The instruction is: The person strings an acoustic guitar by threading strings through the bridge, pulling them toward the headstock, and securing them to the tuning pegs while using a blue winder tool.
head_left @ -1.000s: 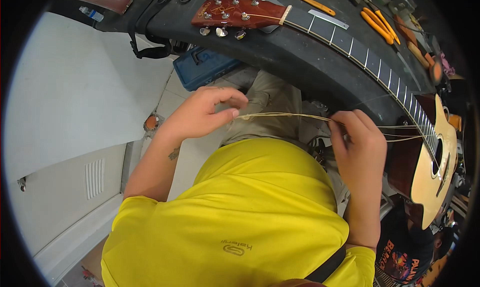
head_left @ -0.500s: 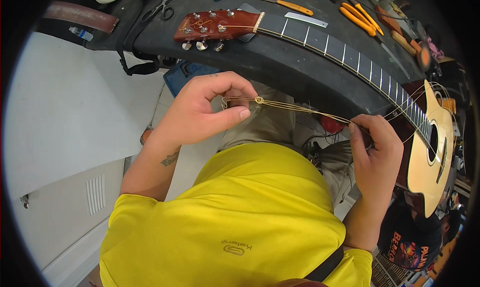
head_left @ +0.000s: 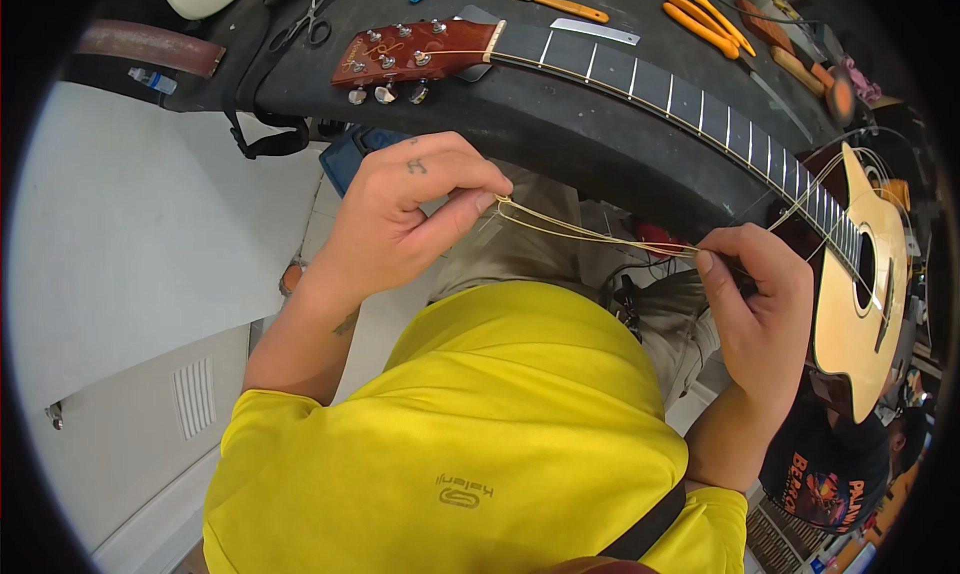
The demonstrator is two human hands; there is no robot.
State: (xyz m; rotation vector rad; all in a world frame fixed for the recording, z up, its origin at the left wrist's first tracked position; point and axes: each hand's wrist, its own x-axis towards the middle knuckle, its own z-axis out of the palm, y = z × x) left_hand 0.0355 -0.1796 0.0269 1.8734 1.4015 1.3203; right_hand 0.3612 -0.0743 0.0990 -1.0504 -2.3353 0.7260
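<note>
My left hand [head_left: 410, 199] is closed in a pinch on the looped end of a bundle of thin brass-coloured guitar strings [head_left: 590, 232], held above my lap. My right hand [head_left: 755, 299] grips the same bundle farther right, with some strings arching loosely beyond it over the guitar. An acoustic guitar lies along the bench ahead: its reddish-brown headstock [head_left: 360, 62] at the left, the fretted neck [head_left: 660, 89] curving across, and the pale body [head_left: 850, 364] at the right, beside my right hand. One string runs from a tuner along the neck.
The dark bench [head_left: 560, 114] holds scissors [head_left: 310, 29], an orange-handled knife [head_left: 570, 7], a metal ruler-like strip [head_left: 595, 31] and orange pliers [head_left: 700, 29]. A blue toolbox [head_left: 355, 154] is underneath. A white cabinet [head_left: 140, 224] is left; another person in a dark shirt [head_left: 820, 474] is lower right.
My right hand has moved right, spreading the bundle between my hands. My left hand has risen slightly and its fingers have closed on the looped end. The guitar appears farther left in view.
</note>
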